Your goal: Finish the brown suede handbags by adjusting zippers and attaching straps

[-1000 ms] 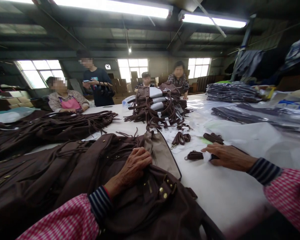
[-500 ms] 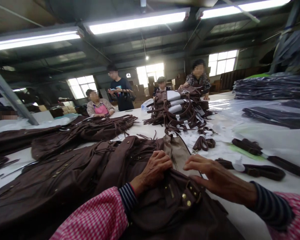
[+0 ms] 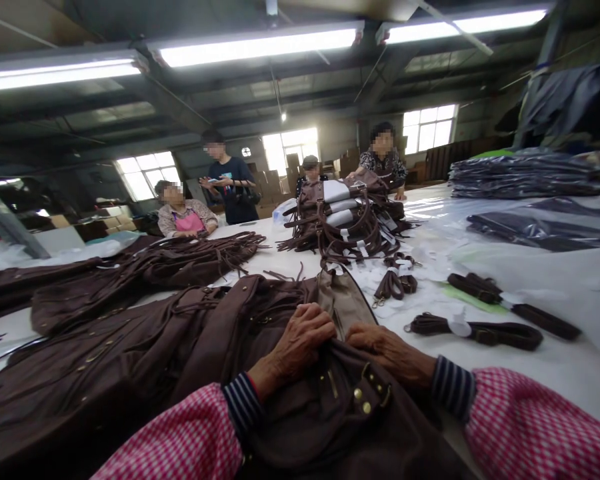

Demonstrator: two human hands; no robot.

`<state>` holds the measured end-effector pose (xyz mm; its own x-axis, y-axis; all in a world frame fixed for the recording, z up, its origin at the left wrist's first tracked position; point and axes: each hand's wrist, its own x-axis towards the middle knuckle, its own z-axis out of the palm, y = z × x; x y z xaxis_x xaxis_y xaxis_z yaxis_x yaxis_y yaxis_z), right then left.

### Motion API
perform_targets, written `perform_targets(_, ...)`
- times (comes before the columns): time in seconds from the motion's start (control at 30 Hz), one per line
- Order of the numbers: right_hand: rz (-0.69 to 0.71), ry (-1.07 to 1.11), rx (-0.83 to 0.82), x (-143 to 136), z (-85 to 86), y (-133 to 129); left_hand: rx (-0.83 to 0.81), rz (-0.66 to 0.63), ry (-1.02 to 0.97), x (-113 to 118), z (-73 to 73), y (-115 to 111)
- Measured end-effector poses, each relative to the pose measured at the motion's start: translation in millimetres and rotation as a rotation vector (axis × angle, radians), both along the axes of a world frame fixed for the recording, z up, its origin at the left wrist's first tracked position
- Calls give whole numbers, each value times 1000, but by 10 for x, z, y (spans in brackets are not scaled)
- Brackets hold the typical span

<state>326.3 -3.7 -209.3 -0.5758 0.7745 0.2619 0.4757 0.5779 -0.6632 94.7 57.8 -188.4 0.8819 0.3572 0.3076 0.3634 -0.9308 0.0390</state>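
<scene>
A dark brown bag [image 3: 330,413] with brass fittings lies nearest to me, its beige lining [image 3: 347,300] showing at the opened top. My left hand [image 3: 300,340] is closed on the bag's edge, knuckles up. Just to its right, my right hand [image 3: 387,350] has its fingers curled over the same edge, its fingertips partly hidden behind the fabric. Both hands grip the brown material with a small gap between them. A buckle and two round studs sit on the bag below my right hand.
More brown bags [image 3: 120,333] spread over the left of the white table [image 3: 435,360]. A stack of bags [image 3: 340,213] stands at the far middle. Bundled straps [image 3: 480,330] lie to the right, wrapped dark goods [image 3: 525,175] behind them. Several people are across the table.
My right hand has moved left and down from above the bag and closed on its edge. My left hand keeps its hold. The view has shifted slightly to the right.
</scene>
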Motion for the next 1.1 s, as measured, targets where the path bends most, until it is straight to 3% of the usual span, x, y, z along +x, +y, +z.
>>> perform_targets(0.17,-218,-100,184,-116,31,186,-24,4,-19,-8,-5,-7)
perform_targets(0.33,-255,-301,370,-254,-209,357,-26,0,-6,8,2,-8)
perform_targets(0.5,-235,-273,366,-252,-343,423,-17,-16,-13,38,-10,-1)
perform_targets(0.8,-354,-90,284,-219,-228,413,8,-49,56,39,34,27)
perform_targets(0.97,-382,-15,248,-216,-163,378,-3,-77,107,49,141,21)
perform_targets(1.1,-374,2,218,-211,-132,368,-93,-24,67,61,253,-35)
